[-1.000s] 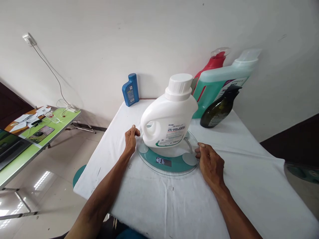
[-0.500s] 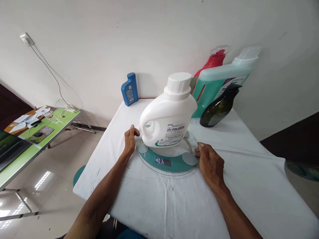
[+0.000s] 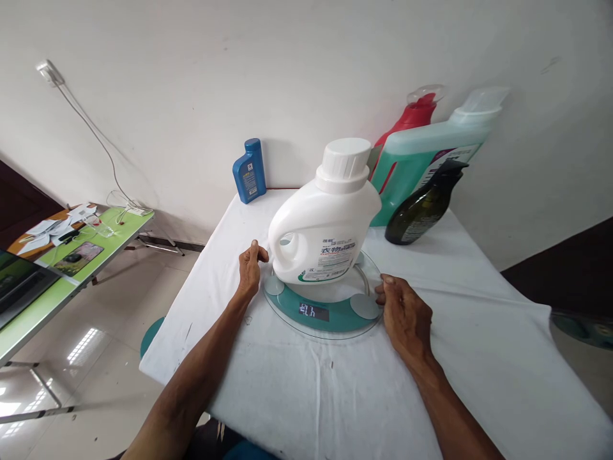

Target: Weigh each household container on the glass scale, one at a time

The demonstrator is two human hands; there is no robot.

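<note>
A white detergent jug [image 3: 318, 223] with a ribbed cap stands on a round glass scale [image 3: 306, 313] with a green band. Lit digits show on the scale's display [image 3: 313, 311], reading upside down from here. My left hand [image 3: 249, 268] rests on the cloth just left of the jug's handle, its fingers curled and nothing visible in them. On the other side, my right hand [image 3: 406, 313] has its fingers curled with the tips at the scale's right rim. No grip on the rim can be made out.
Behind the jug stand a red bottle [image 3: 414, 116], a green-liquid jug [image 3: 407, 166] and a dark pump bottle [image 3: 421, 207]. A small blue bottle [image 3: 249, 172] is at the table's back left corner. White cloth [image 3: 479, 358] covers the table. A green desk [image 3: 108, 239] stands left.
The view has shifted very slightly. Both hands, the jug and the scale keep their places.
</note>
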